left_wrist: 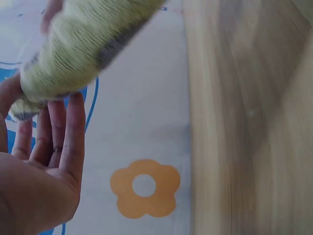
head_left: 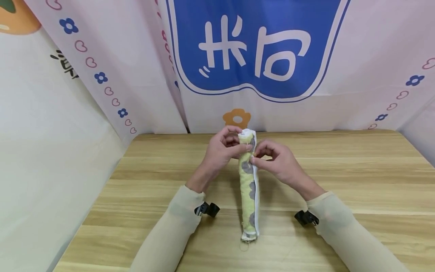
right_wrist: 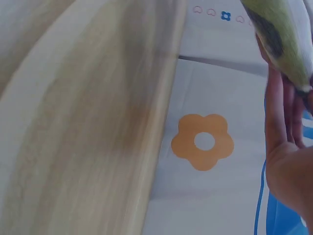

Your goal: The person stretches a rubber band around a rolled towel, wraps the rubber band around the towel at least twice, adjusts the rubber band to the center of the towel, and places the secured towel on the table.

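A rolled towel (head_left: 247, 192), pale yellow with grey patches and a white edge along its right side, hangs lengthwise in front of me. Near its top end my left hand (head_left: 221, 149) grips the roll, thumb across the front. A little lower, my right hand (head_left: 279, 161) pinches the white edge between thumb and fingers. The left wrist view has the yellow towel (left_wrist: 80, 54) slanting above the left hand's fingers (left_wrist: 73, 132). In the right wrist view, the towel (right_wrist: 288, 39) enters at the upper right, over the right hand (right_wrist: 291, 161).
Beneath the hands lies a wood-grain table (head_left: 142, 196). A white printed cloth (head_left: 210, 107) with a blue panel and an orange flower (head_left: 236, 118) hangs behind its far edge. Small black devices (head_left: 207, 209) sit on both wrists, and loose threads dangle below the towel.
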Available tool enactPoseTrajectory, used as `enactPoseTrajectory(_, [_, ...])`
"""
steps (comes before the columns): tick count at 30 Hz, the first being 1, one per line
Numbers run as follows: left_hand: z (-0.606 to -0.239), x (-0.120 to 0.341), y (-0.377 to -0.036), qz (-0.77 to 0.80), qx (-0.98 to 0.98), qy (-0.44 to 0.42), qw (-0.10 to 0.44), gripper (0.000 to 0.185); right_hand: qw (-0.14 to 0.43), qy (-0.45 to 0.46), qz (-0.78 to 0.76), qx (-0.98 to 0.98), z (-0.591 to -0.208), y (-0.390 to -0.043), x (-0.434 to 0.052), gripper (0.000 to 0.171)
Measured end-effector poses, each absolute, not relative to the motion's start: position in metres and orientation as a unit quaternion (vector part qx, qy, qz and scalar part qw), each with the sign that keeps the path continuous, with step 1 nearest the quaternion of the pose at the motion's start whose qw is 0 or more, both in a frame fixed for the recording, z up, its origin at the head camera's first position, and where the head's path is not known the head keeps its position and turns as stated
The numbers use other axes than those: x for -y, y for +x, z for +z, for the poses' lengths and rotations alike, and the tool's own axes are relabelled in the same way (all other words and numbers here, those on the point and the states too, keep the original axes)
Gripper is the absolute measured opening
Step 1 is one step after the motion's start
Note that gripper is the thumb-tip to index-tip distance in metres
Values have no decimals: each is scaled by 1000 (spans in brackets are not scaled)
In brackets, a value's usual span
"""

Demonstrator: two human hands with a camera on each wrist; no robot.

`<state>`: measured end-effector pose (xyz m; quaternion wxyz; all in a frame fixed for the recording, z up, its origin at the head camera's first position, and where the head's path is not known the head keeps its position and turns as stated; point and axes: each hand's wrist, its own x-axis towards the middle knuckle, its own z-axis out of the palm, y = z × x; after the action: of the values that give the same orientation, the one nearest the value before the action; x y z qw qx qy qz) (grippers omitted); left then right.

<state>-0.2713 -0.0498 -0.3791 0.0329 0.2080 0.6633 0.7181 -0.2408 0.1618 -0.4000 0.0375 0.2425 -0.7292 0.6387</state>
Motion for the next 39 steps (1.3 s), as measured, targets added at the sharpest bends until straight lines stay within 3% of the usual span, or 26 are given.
enactPoseTrajectory(4, [-376,44,-266,719,-668,192,-4,35,99,255,602,750,-402,-239,-160,12])
enactPoseTrajectory(8, [-374,37,-260,707,-681,182,-59,34,121,253,583,763,-401,-237,-159,13])
enactPoseTrajectory(15, [-376,26,-251,662,-715,178,-139,33,46,181,648,738,-396,-232,-157,11])
enactPoseTrajectory(18, [-376,26,-249,665,-713,175,-137,33,36,154,645,748,-392,-231,-156,20])
enactPoseTrajectory(23, [-374,28,-249,690,-702,147,-99,32,68,165,596,783,-388,-230,-157,21])
enactPoseTrajectory(29, [-371,30,-249,689,-706,122,-103,30,122,227,566,783,-390,-232,-154,15])
enactPoseTrajectory(39, [-369,31,-251,675,-723,91,-116,26,174,351,465,794,-398,-235,-150,26])
